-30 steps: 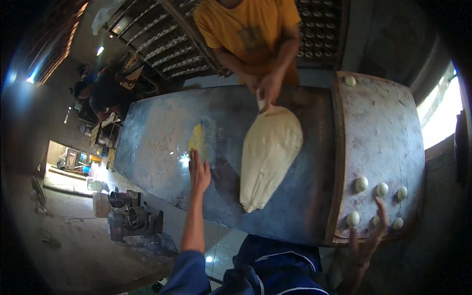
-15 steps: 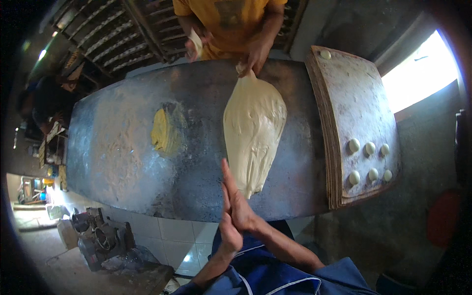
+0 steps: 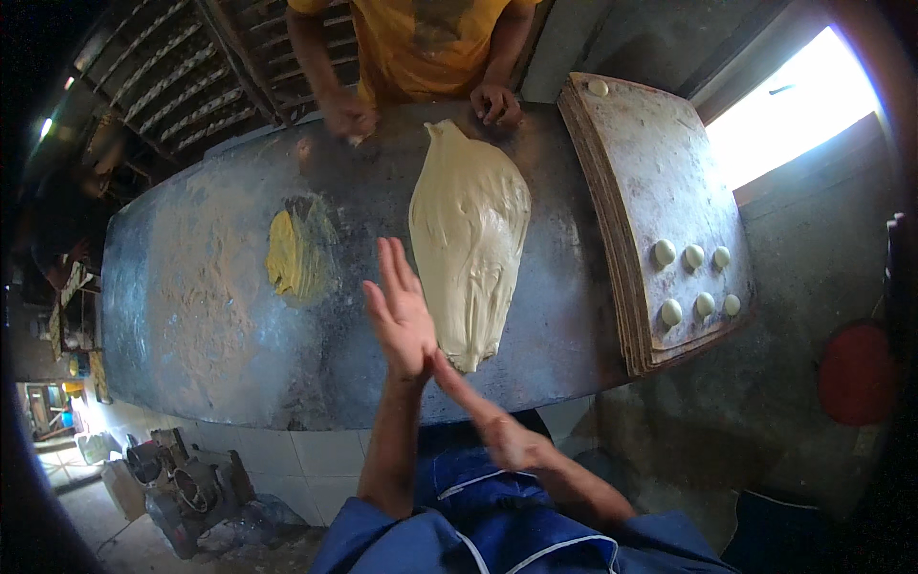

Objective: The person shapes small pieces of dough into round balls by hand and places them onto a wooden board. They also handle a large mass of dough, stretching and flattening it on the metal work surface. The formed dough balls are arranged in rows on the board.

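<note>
My left hand is raised above the metal-grey table, palm showing and fingers stretched apart, holding nothing. From the lower right, my right hand reaches over, its outstretched fingertips at the heel of my left palm; it is seen edge-on and slightly blurred. A large, smooth, pale slab of dough lies lengthwise just right of my left hand. To the left of the dough sits a yellow smear of soft, fat-like paste.
Across the table a person in a yellow shirt rests one hand beside the dough's far end. At right, stacked boards carry several dough balls. Machinery stands on the floor at lower left.
My palms were pressed together; now the left has turned up and open, while the right has slid down to its wrist. The other person has let go of the dough's far end.
</note>
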Demonstrator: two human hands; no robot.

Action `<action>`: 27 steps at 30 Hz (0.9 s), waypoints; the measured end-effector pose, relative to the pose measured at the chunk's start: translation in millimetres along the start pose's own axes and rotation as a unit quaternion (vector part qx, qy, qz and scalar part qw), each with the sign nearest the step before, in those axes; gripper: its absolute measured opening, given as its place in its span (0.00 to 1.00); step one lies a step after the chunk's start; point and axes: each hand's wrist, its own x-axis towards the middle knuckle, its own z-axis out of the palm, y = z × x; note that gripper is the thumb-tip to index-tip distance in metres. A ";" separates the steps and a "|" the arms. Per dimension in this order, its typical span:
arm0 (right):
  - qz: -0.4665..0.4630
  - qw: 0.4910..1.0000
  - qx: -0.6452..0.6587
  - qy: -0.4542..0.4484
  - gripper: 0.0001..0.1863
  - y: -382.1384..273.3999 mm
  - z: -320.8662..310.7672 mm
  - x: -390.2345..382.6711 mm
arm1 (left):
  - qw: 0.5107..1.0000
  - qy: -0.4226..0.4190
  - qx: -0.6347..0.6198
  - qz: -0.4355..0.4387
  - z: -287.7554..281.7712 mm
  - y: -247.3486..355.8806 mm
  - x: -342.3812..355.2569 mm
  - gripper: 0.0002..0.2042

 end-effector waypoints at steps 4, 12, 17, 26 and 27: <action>0.097 0.814 -0.503 0.274 0.42 17.7 -40.5 -15.2 | 0.966 0.097 0.241 -0.003 -47.4 -3.5 -8.9 0.19; 0.087 0.866 -0.427 0.247 0.26 60.2 -28.4 -13.7 | 0.825 0.008 0.389 -0.411 -50.6 -30.8 -96.9 0.21; 0.135 0.932 -0.228 0.249 0.15 1.9 -27.5 -53.6 | 0.911 0.010 0.086 -0.403 -34.6 -55.3 -115.5 0.23; 0.295 0.941 -0.100 0.130 0.21 60.0 -94.5 -55.3 | 0.872 0.035 0.059 -0.484 2.0 -73.8 -107.2 0.28; 0.235 0.929 -0.269 0.098 0.19 49.7 -93.8 -62.3 | 0.872 0.098 -0.007 -0.480 22.0 -74.7 -97.6 0.26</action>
